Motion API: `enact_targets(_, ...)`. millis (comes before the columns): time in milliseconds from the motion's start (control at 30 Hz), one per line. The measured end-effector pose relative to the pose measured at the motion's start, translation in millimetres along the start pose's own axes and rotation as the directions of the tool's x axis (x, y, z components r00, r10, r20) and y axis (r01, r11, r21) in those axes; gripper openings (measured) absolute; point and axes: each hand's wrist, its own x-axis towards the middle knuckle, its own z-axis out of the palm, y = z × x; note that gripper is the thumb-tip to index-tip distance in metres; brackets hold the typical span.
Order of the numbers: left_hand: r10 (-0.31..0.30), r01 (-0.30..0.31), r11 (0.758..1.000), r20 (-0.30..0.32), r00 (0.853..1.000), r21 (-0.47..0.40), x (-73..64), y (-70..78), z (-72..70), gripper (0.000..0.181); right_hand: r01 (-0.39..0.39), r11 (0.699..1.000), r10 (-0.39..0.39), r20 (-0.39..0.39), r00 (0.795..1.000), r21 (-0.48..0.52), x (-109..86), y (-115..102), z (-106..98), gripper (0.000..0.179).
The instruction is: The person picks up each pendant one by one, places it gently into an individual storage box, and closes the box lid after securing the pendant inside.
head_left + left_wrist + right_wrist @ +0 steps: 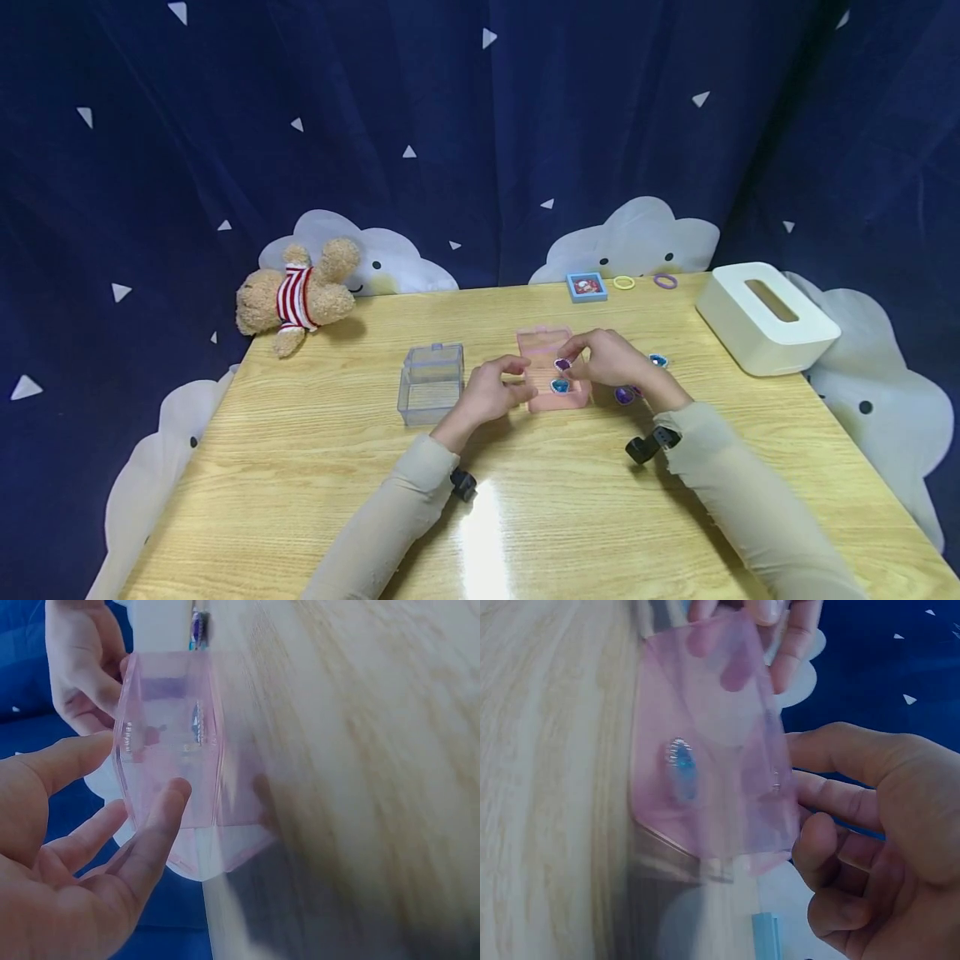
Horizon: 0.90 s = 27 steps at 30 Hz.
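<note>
A small see-through pink box (558,402) stands with its lid raised in the head view. Inside it lies a blue jewel (559,386) with a silvery beaded edge, also seen through the wall in the right wrist view. My right hand (606,358) reaches over the box's right side and pinches a purple jewel (562,364) between thumb and fingertips. On the left, my left hand (491,390) has its fingers spread and loosely straight at the box's side, with fingertips (178,787) right at the pink wall.
A clear bluish box (431,408) stands open to the left. Right of the pink box lie a purple jewel (624,395) and a blue one (657,360). Behind are a blue frame (587,287), yellow ring (624,277), purple ring (655,277), white tissue box (772,342) and teddy bear (258,300).
</note>
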Motion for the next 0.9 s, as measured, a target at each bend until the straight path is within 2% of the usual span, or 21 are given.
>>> enact_targets(400,0.012,-0.012,1.0,0.005,1.0,-0.014,0.8,-0.3,-0.4,0.05,0.033,0.998,-0.031,0.035,0.999,-0.061,3.0,-3,13,0.021)
enact_targets(567,0.007,-0.007,1.0,0.006,1.0,-0.022,0.7,-1.0,0.1,0.049,0.012,0.995,-0.008,0.046,0.999,-0.097,1.9,-5,17,0.022)
enact_targets(900,0.002,-0.002,1.0,0.001,1.0,-0.031,0.9,-2.2,-0.7,0.05,0.024,0.99,-0.02,0.029,0.999,-0.138,2.8,-5,20,0.025)
